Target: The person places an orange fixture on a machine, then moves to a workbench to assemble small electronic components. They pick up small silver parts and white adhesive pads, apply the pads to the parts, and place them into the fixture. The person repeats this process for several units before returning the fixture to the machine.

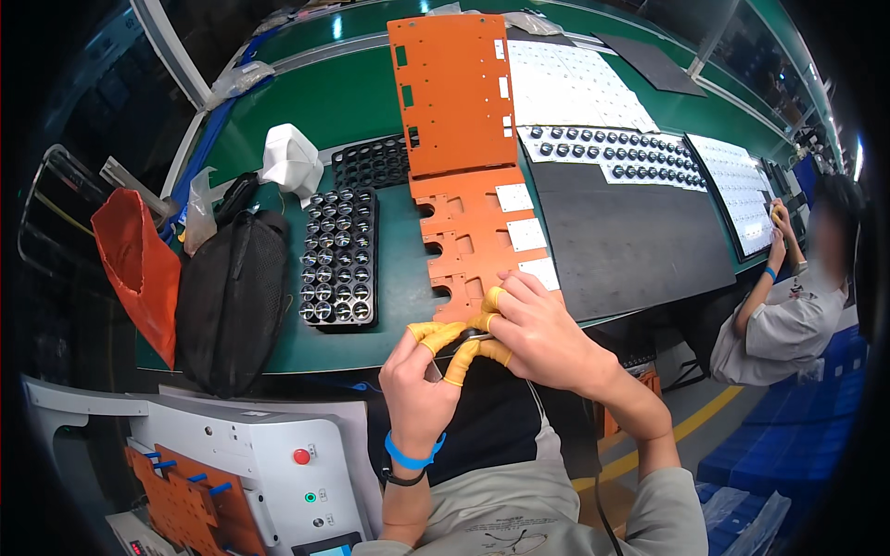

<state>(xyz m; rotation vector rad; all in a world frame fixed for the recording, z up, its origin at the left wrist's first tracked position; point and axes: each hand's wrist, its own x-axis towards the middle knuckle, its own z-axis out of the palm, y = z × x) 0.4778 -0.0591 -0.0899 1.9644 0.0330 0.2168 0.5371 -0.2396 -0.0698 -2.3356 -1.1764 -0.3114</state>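
Note:
Close to the table's front edge, my left hand [421, 385] and my right hand [545, 337] meet, yellow finger cots on several fingertips. Pinched between them is a small black round part [474, 334]; the fingers cover most of it, so its exact kind is hidden. A blue band circles my left wrist. Just beyond the hands lies an orange fixture plate [475, 239] with cutouts and white plates [527, 234] along its right side. Its hinged orange panel [451, 97] stands raised behind it. To the left, a black tray [339, 259] holds rows of round shiny-topped black parts.
Beside the fixture lies a dark mat [626, 236], with white boards carrying black round parts [640, 153] behind it. Bags [232, 306] sit at the table's left end. A white machine with a red button [301, 456] stands lower left. Another person [788, 315] works at right.

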